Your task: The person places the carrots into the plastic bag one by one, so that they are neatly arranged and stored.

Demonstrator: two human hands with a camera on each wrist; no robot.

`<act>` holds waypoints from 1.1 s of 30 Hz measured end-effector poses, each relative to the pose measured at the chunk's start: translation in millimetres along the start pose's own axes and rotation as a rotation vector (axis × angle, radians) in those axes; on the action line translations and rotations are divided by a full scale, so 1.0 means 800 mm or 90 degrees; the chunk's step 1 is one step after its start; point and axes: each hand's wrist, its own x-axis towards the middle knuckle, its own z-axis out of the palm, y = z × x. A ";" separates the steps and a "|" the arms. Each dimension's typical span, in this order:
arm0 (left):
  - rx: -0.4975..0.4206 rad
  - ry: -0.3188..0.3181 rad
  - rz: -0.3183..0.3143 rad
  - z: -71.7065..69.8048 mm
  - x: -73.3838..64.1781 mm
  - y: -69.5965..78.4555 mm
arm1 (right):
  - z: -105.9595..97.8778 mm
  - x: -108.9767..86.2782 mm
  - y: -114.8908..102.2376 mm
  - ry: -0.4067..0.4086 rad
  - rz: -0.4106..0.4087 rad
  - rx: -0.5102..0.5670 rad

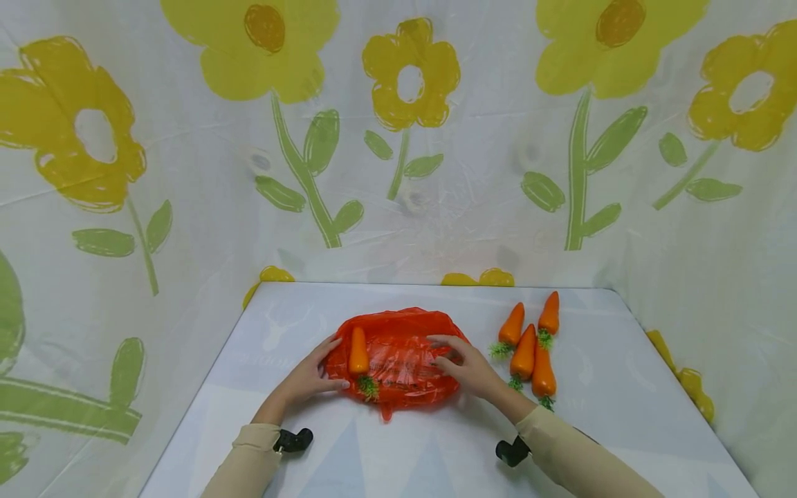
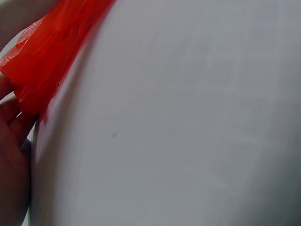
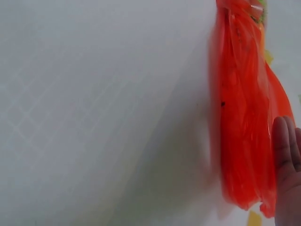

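A red plastic bag lies spread and crinkled on the table, its mouth facing up. One orange carrot with a green leafy top rests upon its left part. My left hand is at the bag's left edge, thumb and fingers spread apart; in the left wrist view the fingers touch the red plastic. On the other side my right hand reaches over the bag's right edge with fingers extended and no carrot in them. In the right wrist view, its fingers lie alongside the red film.
Several more carrots with green tops lie in a group to the right of my right hand. The white table has a pale printed pattern. A flower-printed curtain hangs behind and at both sides.
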 end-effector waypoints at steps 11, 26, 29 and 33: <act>-0.002 -0.001 0.000 0.000 -0.001 0.002 | -0.020 -0.010 0.004 0.010 0.013 -0.012; -0.004 0.001 -0.003 0.001 -0.002 0.002 | -0.039 -0.026 0.006 0.043 0.018 -0.012; -0.006 0.000 -0.007 0.001 -0.002 0.002 | -0.042 -0.029 0.010 0.053 0.021 -0.022; -0.004 0.000 -0.007 0.001 -0.002 0.001 | -0.046 -0.033 0.014 0.056 0.022 -0.019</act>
